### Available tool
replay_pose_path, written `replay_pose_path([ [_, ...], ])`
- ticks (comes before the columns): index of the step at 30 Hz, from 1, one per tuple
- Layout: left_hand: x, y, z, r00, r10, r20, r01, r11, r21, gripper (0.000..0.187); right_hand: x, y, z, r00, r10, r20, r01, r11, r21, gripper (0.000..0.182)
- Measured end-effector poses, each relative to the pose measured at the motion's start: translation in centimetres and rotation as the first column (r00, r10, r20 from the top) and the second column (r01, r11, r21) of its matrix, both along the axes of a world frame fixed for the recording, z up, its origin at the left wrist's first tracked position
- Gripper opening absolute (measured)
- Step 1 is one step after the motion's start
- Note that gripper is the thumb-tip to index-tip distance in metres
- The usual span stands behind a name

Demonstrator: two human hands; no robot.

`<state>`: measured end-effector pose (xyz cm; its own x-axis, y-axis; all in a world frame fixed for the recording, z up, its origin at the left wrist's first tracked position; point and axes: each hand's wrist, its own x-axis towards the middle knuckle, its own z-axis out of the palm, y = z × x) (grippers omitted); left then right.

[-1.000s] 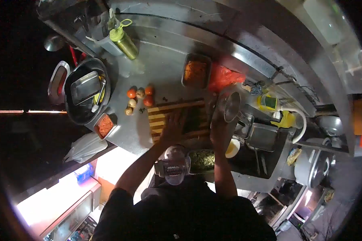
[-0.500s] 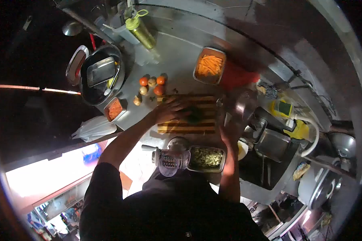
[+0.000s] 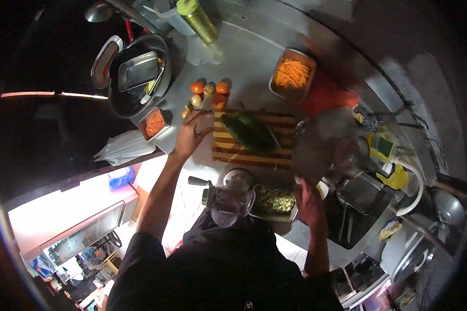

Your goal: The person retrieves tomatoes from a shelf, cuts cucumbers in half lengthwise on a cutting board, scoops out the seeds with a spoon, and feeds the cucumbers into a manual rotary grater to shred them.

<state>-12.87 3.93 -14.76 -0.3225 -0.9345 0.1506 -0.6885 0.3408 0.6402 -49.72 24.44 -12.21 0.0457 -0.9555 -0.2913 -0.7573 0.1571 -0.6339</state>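
My left hand (image 3: 190,133) is open with fingers spread, hovering at the left edge of the striped wooden cutting board (image 3: 228,150), close to the tomatoes (image 3: 210,92). A dark green cucumber (image 3: 250,132) lies diagonally on the board, with a knife beside it. My right hand (image 3: 307,199) is low at the counter's near edge, just right of a metal tray of chopped greens (image 3: 275,199); I cannot tell if it holds anything. A clear rotary grater (image 3: 228,199) stands left of that tray.
A tray of carrot sticks (image 3: 292,73) and a red bag (image 3: 331,97) sit behind the board. A big bowl holding a metal pan (image 3: 138,72), a small tray of orange shreds (image 3: 154,123), a green bottle (image 3: 197,18) and a white bag (image 3: 120,150) are left. A sink (image 3: 360,199) is right.
My left hand has come off the cucumber and moved left of the board. My right hand dropped back from the board's right side to the counter's near edge by the greens tray.
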Motion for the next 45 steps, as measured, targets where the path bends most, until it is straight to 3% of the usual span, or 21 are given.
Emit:
replay_pose_path([
  [2,0.3,0.4,0.4,0.996,-0.021,0.089,0.019,1.0,0.015,0.033,2.0,-2.9,1.1,0.994,0.08,0.078,-0.074,0.994,-0.075,0.045],
  [3,0.5,0.7,0.5,0.991,-0.028,0.132,0.026,0.999,0.023,0.032,3.0,-4.0,1.8,0.991,0.132,0.032,-0.127,0.985,-0.119,0.048],
  [4,0.9,1.3,-0.8,0.971,-0.174,0.163,0.176,0.984,0.004,0.033,4.1,-5.1,2.5,0.984,0.18,-0.016,-0.18,0.97,-0.163,0.051],
  [6,1.2,3.0,-3.8,0.865,-0.445,0.231,0.461,0.887,-0.017,0.034,5.9,-6.7,3.4,0.89,0.275,-0.364,-0.36,0.913,-0.19,0.058],
  [9,-0.8,5.4,-4.8,0.922,-0.387,0.011,0.382,0.914,0.134,0.03,7.4,-9.4,2.8,0.834,0.432,-0.344,-0.425,0.9,0.099,0.063],
  [12,-1.0,4.7,-5.0,0.877,-0.402,0.263,0.432,0.9,-0.063,0.035,8.7,-10.4,3.0,0.864,0.382,-0.328,-0.43,0.899,-0.086,0.068],
  [15,-1.4,3.8,-4.5,0.995,-0.047,0.084,0.038,0.994,0.102,0.042,9.3,-10.8,4.3,0.843,0.4,-0.359,-0.455,0.887,-0.079,0.071],
  [18,0.0,0.0,-4.9,0.998,-0.049,0.044,0.044,0.995,0.091,0.049,10.0,-10.9,4.6,0.881,0.322,-0.346,-0.446,0.81,-0.381,0.074],
  [21,0.4,-3.2,-3.8,0.969,-0.243,0.055,0.232,0.961,0.149,0.058,10.8,-11.0,4.8,0.805,0.43,-0.409,-0.488,0.872,-0.045,0.076],
  [24,0.2,-5.0,-3.9,0.924,-0.383,0.006,0.374,0.904,0.205,0.061,11.1,-11.0,4.8,0.798,0.43,-0.423,-0.494,0.868,-0.051,0.078],
  [26,-0.1,-5.9,-4.8,0.884,-0.462,0.072,0.444,0.878,0.18,0.062,11.3,-11.1,5.1,0.775,0.452,-0.441,-0.498,0.867,0.012,0.079],
  [29,0.0,-7.2,-6.6,0.828,-0.549,0.115,0.482,0.802,0.353,0.064,12.2,-11.3,6.6,0.736,0.493,-0.464,-0.483,0.863,0.151,0.081],
  [31,0.3,-7.4,-7.8,0.816,-0.567,0.113,0.483,0.776,0.405,0.067,12.7,-11.5,6.9,0.707,0.494,-0.505,-0.494,0.857,0.147,0.081],
  [35,0.6,-7.3,-9.0,0.819,-0.562,0.117,0.517,0.81,0.277,0.07,13.1,-12.5,6.4,0.75,0.46,-0.475,-0.507,0.861,0.033,0.079],
  [38,0.4,-7.6,-9.1,0.829,-0.538,0.154,0.464,0.815,0.347,0.071,13.7,-14.7,4.7,0.792,0.493,-0.361,-0.506,0.86,0.066,0.076],
  [41,0.3,-7.8,-10.0,0.83,-0.552,0.079,0.472,0.771,0.428,0.073,13.1,-14.7,5.9,0.803,0.504,-0.317,-0.516,0.855,0.051,0.072],
  [45,0.8,-7.9,-12.4,0.829,-0.555,0.067,0.502,0.792,0.347,0.07,13.2,-15.0,8.5,0.724,0.543,-0.426,-0.529,0.833,0.162,0.068],
])
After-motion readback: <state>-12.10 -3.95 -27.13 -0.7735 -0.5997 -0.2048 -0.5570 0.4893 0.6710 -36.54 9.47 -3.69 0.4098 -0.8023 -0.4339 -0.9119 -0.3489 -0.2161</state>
